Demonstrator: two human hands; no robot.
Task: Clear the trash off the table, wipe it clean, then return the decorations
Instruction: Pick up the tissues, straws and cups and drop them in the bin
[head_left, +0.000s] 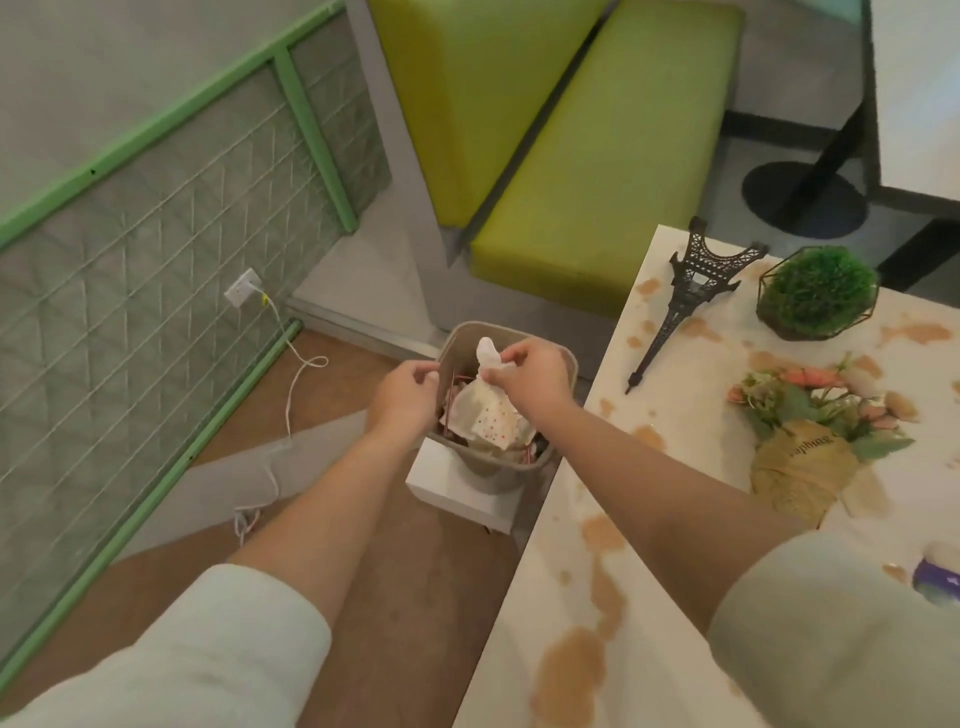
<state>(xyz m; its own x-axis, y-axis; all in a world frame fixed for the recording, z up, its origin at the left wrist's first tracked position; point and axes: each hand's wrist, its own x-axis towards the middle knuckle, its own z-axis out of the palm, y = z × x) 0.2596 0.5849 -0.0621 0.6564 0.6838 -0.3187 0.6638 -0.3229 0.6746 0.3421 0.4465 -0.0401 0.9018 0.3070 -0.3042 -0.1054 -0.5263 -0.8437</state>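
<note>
Head camera looked down on a white table (691, 519), blotched with brown spills, at the right of the view. Beyond it stood a green bench (613, 171). On the floor beside the table's edge sat a beige trash bin (498, 470), holding crumpled paper and a dotted wrapper (493, 415). On the table lay a flower bouquet (810, 431) wrapped in burlap, a round green plant (818, 291) in a wire frame, and a tipped-over tower model (685, 291). Over the bin, the right hand (530, 371) pinched a white tissue (488, 356). The left hand (405, 397) had curled fingers at the bin's rim, possibly gripping it.
</note>
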